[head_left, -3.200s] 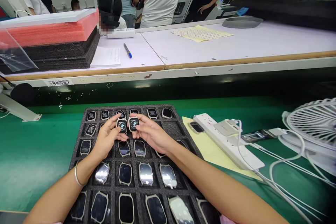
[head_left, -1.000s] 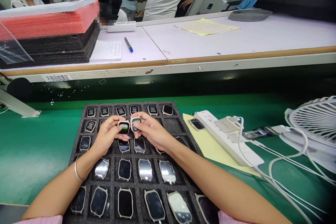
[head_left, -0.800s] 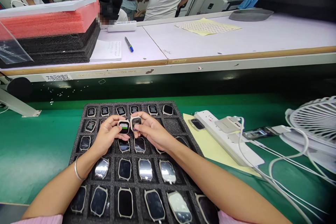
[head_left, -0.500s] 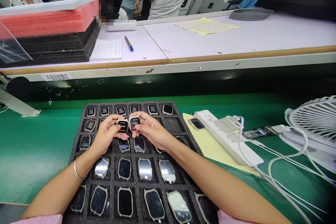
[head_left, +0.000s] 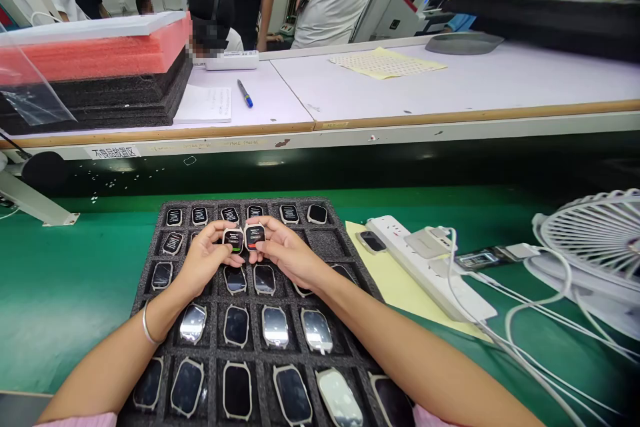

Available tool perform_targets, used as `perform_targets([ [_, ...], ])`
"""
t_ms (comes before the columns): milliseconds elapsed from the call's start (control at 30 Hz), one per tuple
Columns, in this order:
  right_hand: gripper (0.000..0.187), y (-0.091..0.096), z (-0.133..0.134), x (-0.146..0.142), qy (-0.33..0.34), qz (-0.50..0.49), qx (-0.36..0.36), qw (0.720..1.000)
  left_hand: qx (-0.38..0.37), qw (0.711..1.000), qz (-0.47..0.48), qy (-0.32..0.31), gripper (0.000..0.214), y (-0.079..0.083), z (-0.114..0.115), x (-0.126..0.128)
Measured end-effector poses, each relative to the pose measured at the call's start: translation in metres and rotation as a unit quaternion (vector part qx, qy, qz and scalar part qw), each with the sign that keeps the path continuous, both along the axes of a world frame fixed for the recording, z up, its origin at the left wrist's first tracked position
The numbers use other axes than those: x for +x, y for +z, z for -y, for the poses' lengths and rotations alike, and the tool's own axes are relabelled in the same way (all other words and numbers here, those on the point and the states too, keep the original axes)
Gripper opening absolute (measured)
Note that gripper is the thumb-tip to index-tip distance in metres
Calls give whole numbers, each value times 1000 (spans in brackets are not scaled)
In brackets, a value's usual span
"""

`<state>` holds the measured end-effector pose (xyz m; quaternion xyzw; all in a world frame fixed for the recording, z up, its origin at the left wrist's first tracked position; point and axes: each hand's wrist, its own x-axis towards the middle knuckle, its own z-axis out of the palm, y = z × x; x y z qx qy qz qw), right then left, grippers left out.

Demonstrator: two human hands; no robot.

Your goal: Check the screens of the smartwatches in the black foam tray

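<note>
My left hand [head_left: 207, 255] grips a smartwatch without a strap [head_left: 233, 241], its screen lit with text and a green bar at the bottom. Beside it, my right hand [head_left: 281, 245] pinches a second smartwatch [head_left: 255, 237], whose lit screen shows text and a red bar under my thumb. The two watches are held side by side, upright and facing me, above a dark foam tray [head_left: 255, 360]. Rows of watch bodies lie in the tray's compartments; those in the far row [head_left: 289, 214] mostly show lit text, while nearer ones [head_left: 237, 325] have dark or reflective screens.
Right of the tray lie a yellow sheet with another watch [head_left: 372, 241], a white power strip [head_left: 430, 267] with cables, and a white fan [head_left: 595, 240]. A raised shelf [head_left: 360, 100] behind carries foam stacks [head_left: 100, 57], a pen [head_left: 245, 93] and papers. Several people are beyond it.
Both hands still hold the watches in nearly the same place. My right thumb sits slightly lower on its watch, and both screens show different content. The view has tilted up a little.
</note>
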<state>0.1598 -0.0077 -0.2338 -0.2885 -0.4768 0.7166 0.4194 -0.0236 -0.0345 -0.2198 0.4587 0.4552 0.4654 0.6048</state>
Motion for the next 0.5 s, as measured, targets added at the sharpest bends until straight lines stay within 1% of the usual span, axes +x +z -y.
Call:
perform_targets([
  [67, 39, -2, -1, -1, -5, 4, -2, 1000, -1, 1000, -1, 1, 44, -3, -1, -1],
  [133, 41, -4, -2, -2, -17, 7, -5, 1000, 7, 1000, -2, 7, 50, -2, -3, 0],
  [200, 45, -4, -3, -2, -28, 3, -12, 1000, 24, 1000, 4, 10, 56, 9, -2, 1],
  [267, 52, -1, -4, -2, -24, -11, -19, 999, 47, 998, 26, -12, 57, 30, 7, 5],
  [333, 56, 6, -3, -2, -14, -21, -13, 1000, 73, 992, 73, -68, 52, 56, 24, 10],
  [367, 56, 12, 0, -1, -12, -21, -1, 1000, 80, 985, 101, -112, 51, 69, 36, 12],
  [400, 56, 18, 3, 0, -7, -16, 14, 1000, 86, 972, 143, -166, 51, 81, 49, 15],
  [433, 55, 25, 9, 1, -1, -8, 33, 999, 83, 952, 185, -231, 53, 92, 63, 18],
  [467, 54, 33, 16, 3, 7, -1, 53, 999, 79, 925, 217, -301, 56, 102, 76, 21],
  [500, 53, 43, 24, 6, 27, 4, 72, 997, 93, 897, 253, -350, 56, 110, 88, 24],
])
